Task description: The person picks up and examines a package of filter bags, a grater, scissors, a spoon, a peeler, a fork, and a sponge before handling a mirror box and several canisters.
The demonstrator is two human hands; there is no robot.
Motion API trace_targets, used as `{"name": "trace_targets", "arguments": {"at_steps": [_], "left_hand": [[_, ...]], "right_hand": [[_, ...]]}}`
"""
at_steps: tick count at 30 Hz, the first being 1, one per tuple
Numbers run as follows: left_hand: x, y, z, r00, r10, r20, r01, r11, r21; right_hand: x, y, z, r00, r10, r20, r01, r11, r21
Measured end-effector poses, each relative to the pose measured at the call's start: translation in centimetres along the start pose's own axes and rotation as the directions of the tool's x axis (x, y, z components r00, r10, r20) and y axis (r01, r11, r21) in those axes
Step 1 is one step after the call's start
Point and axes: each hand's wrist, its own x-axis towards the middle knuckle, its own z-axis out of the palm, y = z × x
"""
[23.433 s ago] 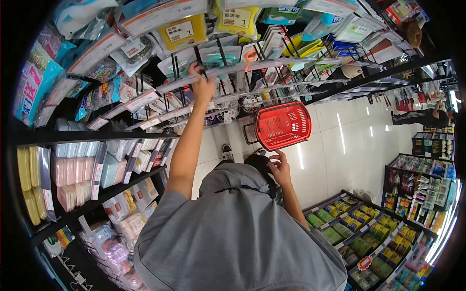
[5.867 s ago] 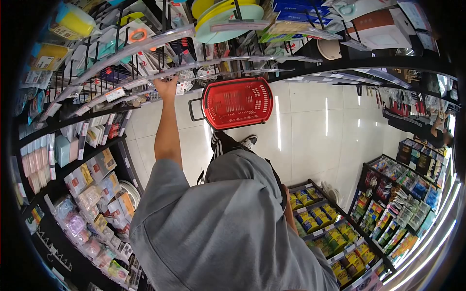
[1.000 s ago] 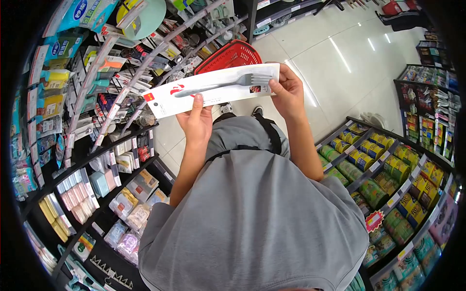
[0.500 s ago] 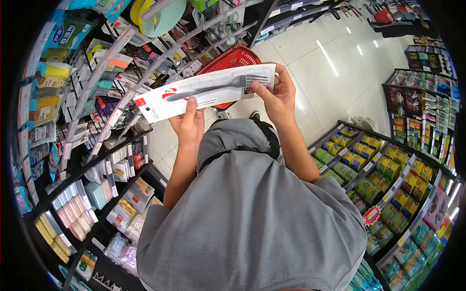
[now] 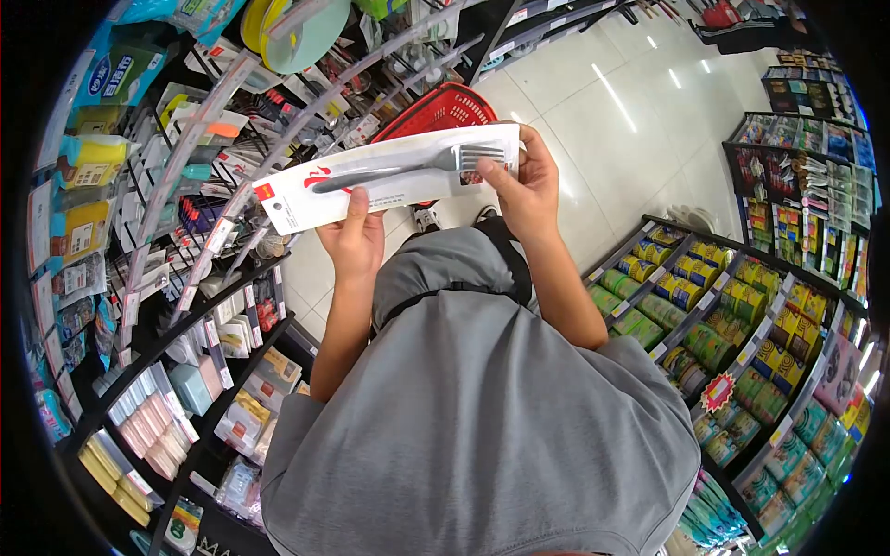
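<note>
A fork with a grey handle is mounted on a long white packaging card, its tines pointing to the right. My left hand grips the card's lower edge, thumb on the front and fingers behind. At the right end my right hand holds the same card, with the thumb beside the tines and the other fingers behind it. The card is tilted, its right end farther up in the view. Beyond it, partly hidden by the card, is a red plastic basket.
Racks of hanging packaged goods line the left side. Shelves with several yellow and green packs stand on the right. A pale tiled floor runs between them, with another display rack at the far right.
The fork package has shifted very slightly left and tilted a little less. Both hands keep their hold. The surroundings have shifted slightly in the view.
</note>
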Motion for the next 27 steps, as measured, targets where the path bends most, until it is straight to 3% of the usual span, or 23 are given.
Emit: {"name": "trace_targets", "arguments": {"at_steps": [2, 18, 24, 27], "left_hand": [[0.2, 0.0, -0.3, 1.0, 0.002, -0.003, -0.002, 1.0, 0.002], [-0.2, -2.7, 3.9, 0.999, -0.03, 0.04, 0.031, 0.999, -0.012], [0.0, -3.5, 5.2, 0.999, -0.033, 0.022, 0.033, 0.999, 0.016], [0.0, -4.0, 5.7, 0.999, -0.034, 0.027, 0.034, 0.999, 0.005]], "right_hand": [[0.0, 0.1, -0.4, 0.999, -0.005, 0.052, -0.002, 0.99, 0.141], [0.1, -2.1, -4.8, 0.997, -0.047, 0.057, 0.036, 0.985, 0.169], [0.0, -2.7, -6.3, 0.996, 0.022, 0.084, -0.032, 0.991, 0.128], [-0.1, -2.7, -7.0, 0.993, 0.041, 0.113, -0.063, 0.977, 0.203]]}}
